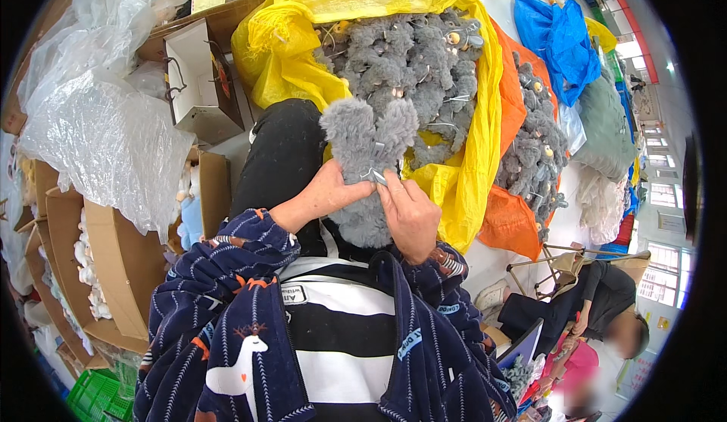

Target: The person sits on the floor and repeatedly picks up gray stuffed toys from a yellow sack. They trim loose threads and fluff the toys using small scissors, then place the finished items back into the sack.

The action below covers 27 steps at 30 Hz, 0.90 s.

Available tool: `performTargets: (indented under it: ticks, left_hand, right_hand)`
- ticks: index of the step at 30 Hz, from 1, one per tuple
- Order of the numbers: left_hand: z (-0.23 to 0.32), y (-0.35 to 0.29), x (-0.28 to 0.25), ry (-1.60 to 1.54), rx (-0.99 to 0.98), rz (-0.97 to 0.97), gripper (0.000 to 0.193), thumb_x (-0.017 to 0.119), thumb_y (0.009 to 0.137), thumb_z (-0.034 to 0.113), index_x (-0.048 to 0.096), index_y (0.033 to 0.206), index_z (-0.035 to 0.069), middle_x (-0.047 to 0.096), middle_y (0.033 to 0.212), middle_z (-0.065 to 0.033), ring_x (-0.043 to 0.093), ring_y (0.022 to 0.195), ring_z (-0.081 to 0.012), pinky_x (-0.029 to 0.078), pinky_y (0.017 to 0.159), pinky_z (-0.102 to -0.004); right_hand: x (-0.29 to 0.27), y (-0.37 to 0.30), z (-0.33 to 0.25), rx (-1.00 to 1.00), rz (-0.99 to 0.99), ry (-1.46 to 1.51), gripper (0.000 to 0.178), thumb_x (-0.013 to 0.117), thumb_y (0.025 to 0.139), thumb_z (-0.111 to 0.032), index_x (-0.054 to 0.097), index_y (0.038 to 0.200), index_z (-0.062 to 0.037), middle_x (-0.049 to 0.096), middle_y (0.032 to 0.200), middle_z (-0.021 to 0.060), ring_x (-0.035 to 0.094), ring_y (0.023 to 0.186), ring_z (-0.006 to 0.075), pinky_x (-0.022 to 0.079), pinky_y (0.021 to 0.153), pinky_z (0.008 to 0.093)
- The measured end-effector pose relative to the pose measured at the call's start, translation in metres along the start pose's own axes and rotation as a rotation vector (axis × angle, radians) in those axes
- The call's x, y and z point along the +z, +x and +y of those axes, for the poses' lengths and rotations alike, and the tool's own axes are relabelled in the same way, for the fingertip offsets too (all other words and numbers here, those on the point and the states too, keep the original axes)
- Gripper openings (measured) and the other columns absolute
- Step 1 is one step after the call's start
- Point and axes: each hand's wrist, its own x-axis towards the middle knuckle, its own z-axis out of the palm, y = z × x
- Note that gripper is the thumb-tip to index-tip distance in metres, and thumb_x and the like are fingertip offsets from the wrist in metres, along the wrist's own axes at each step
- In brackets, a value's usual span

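A fluffy grey plush toy (371,130) with two upright, ear-like parts lies across my lap, its lower body between my hands. My left hand (326,192) grips the toy from the left side, thumb pressed onto the fur. From the right, my right hand (411,214) is closed in a pinch on a small silver metal tool (379,180), whose exact kind I cannot make out. The tool's tip meets the toy near a bit of white thread. A small pale tag shows on the fur just above.
Ahead stands a yellow sack (291,51) full of similar grey plush toys (405,58). An orange sack (509,214) with more is to its right. On the left are cardboard boxes (121,259), clear plastic sheeting (106,126) and an open carton (198,73). Another person (598,297) sits at lower right.
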Motion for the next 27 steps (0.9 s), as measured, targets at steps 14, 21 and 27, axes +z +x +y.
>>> performTargets:
  ticks: [14, 21, 27]
  left_hand:
    - [-0.012, 0.002, -0.004, 0.064, 0.000, -0.062, 0.050, 0.068, 0.071, 0.010, 0.049, 0.115, 0.000, 0.055, 0.109, -0.0065, 0.050, 0.100, -0.0147, 0.039, 0.089, -0.0300]
    - [-0.002, 0.002, -0.002, 0.058, 0.004, -0.047, 0.057, 0.070, 0.069, 0.011, 0.045, 0.119, -0.001, 0.054, 0.112, -0.0080, 0.049, 0.104, -0.0165, 0.037, 0.092, -0.0314]
    - [-0.003, 0.001, -0.001, 0.014, -0.042, -0.059, 0.055, 0.069, 0.070, 0.012, 0.046, 0.118, -0.001, 0.054, 0.112, -0.0084, 0.049, 0.103, -0.0168, 0.037, 0.092, -0.0308]
  right_hand:
    - [0.015, 0.012, 0.004, 0.127, -0.015, 0.522, 0.025, 0.066, 0.074, -0.007, 0.056, 0.096, -0.0009, 0.054, 0.076, 0.0047, 0.051, 0.064, 0.0111, 0.042, 0.056, 0.0246]
    - [0.005, -0.008, 0.045, 0.878, -0.045, 1.098, 0.017, 0.057, 0.083, -0.012, 0.057, 0.095, 0.0008, 0.057, 0.078, 0.0056, 0.052, 0.064, 0.0124, 0.041, 0.059, 0.0223]
    - [-0.004, -0.016, 0.030, 0.339, 0.048, 0.554, 0.023, 0.054, 0.083, -0.009, 0.056, 0.103, 0.0024, 0.057, 0.085, 0.0112, 0.056, 0.072, 0.0200, 0.044, 0.067, 0.0258]
